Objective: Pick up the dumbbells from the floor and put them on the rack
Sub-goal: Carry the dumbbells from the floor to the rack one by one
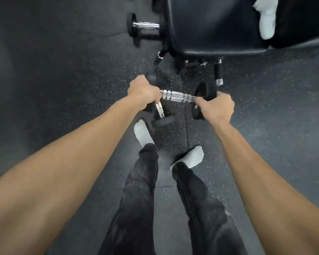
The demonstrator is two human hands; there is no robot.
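I hold a dumbbell (179, 96) with a chrome handle and black heads crosswise above the floor. My left hand (143, 92) grips its left end and hides that head. My right hand (216, 108) grips the right black head (203, 92). A second dumbbell (161, 116) lies just below my left hand, next to my left foot. Only part of its handle and one black head show, and I cannot tell whether my fingers touch it. A third dumbbell (145, 29) lies on the floor at the top left, against the bench. No rack is in view.
A black padded bench (210, 30) with metal legs (218, 74) fills the top middle, and a white cloth (267, 19) lies on it. My feet in white socks (143, 134) stand on the dark speckled rubber floor (274, 107). Open floor stretches left and right.
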